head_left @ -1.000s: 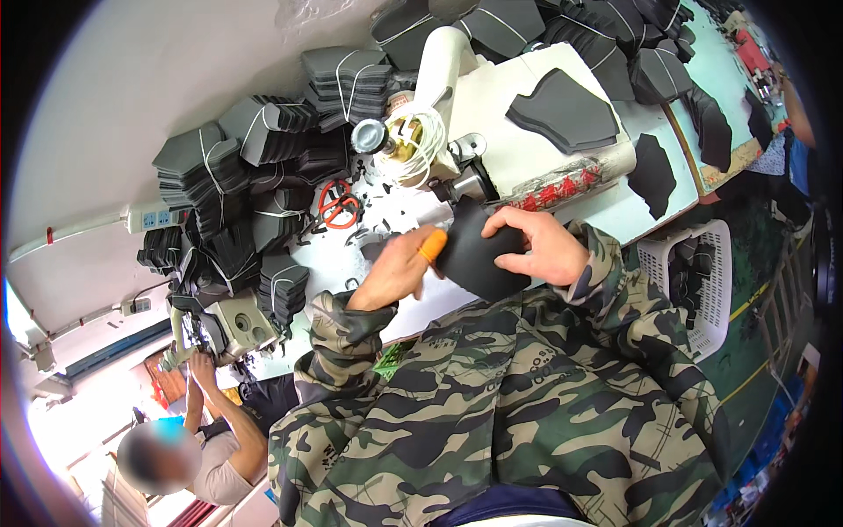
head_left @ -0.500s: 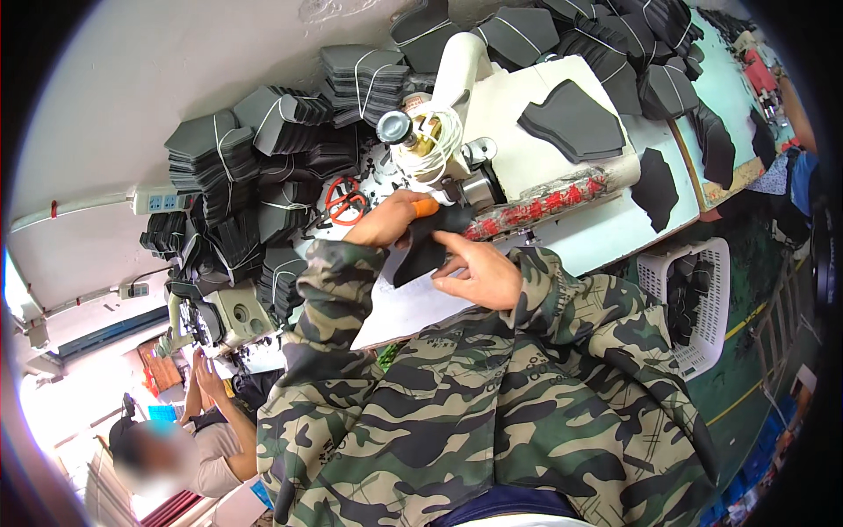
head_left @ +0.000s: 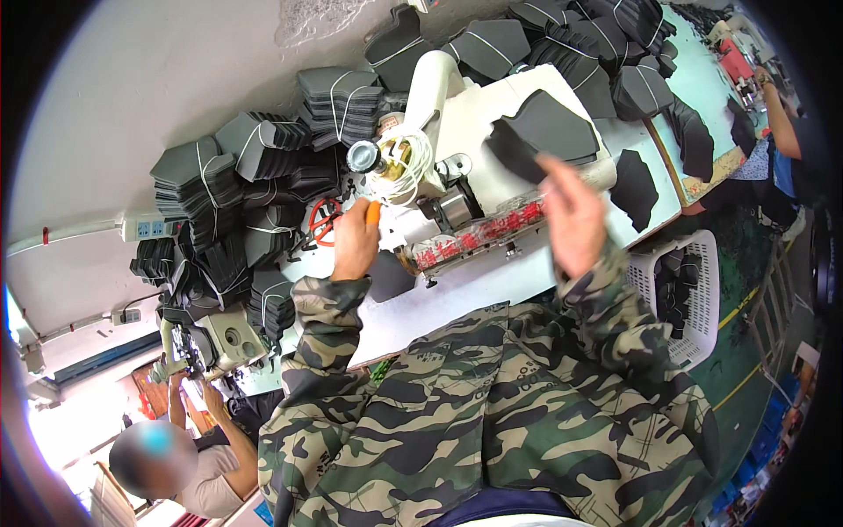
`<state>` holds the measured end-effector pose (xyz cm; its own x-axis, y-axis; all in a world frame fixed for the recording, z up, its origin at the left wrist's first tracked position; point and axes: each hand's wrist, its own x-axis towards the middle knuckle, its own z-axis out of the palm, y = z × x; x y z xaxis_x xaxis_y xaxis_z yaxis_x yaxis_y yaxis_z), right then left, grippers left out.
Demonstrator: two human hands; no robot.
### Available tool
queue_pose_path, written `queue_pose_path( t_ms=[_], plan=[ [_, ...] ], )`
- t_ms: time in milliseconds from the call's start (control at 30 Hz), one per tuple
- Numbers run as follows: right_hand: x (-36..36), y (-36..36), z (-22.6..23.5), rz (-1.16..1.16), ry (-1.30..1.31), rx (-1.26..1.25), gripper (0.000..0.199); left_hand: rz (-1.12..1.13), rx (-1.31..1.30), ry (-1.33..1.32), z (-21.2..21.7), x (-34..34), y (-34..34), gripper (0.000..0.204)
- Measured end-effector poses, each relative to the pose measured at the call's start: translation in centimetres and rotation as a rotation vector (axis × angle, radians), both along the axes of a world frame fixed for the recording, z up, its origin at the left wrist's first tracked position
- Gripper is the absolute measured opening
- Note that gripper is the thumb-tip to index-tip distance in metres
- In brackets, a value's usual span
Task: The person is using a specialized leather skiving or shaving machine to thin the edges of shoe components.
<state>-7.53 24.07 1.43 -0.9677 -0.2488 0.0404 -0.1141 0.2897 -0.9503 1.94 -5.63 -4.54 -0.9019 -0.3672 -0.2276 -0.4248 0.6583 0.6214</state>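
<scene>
My left hand (head_left: 353,244) is closed, fingers curled, with an orange cover (head_left: 373,213) at one finger; what it may grip is hidden. Right beside it a dark flat piece (head_left: 392,277) lies low over the white table, partly behind the hand. Blurred by motion, my right hand (head_left: 575,224) pinches a thin dark grey cut piece (head_left: 516,151) by its near edge. That piece tilts up beside similar flat pieces (head_left: 555,123) on top of the cream sewing machine (head_left: 479,119). Between my hands is the machine's arm, with worn red markings (head_left: 479,233).
Tied stacks of dark pieces (head_left: 189,180) line the wall behind. Red-handled scissors (head_left: 325,220) lie left of the machine. A white basket (head_left: 702,303) of dark scraps stands at right. A co-worker (head_left: 211,465) sits at lower left by another machine (head_left: 230,338).
My hands have moved apart from the dark piece at the machine. My right hand has gone right and up and taken hold of another piece; my left has shifted left.
</scene>
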Motion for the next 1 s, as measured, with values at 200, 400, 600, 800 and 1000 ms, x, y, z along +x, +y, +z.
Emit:
queue_pose_path(
  t_ms=[200, 400, 600, 800, 1000],
  plan=[
    [-4.4, 1.0, -1.8, 0.068, 0.835, 0.763, 0.026, -0.320, -0.518, -0.458, -5.5, 7.5, -1.4, 0.041],
    [-1.5, -8.2, -2.1, 0.653, 0.065, 0.770, 0.048, -0.325, -0.451, -0.366, -5.8, 8.0, -1.3, 0.039],
    [-3.8, -9.2, -3.5, 0.692, 0.230, 0.574, 0.017, -0.456, -0.561, -0.284, -5.9, 8.2, -1.0, 0.032],
    [0.9, -0.1, -3.7, 1.185, -0.017, 0.611, 0.013, -0.598, -0.137, -0.577, -1.4, 7.2, -0.5, 0.030],
    [1.9, -1.8, -3.5, 0.996, -0.127, 0.042, 0.023, -0.610, 0.545, -0.277, 6.6, 0.8, 5.7, 0.023]
  ],
)
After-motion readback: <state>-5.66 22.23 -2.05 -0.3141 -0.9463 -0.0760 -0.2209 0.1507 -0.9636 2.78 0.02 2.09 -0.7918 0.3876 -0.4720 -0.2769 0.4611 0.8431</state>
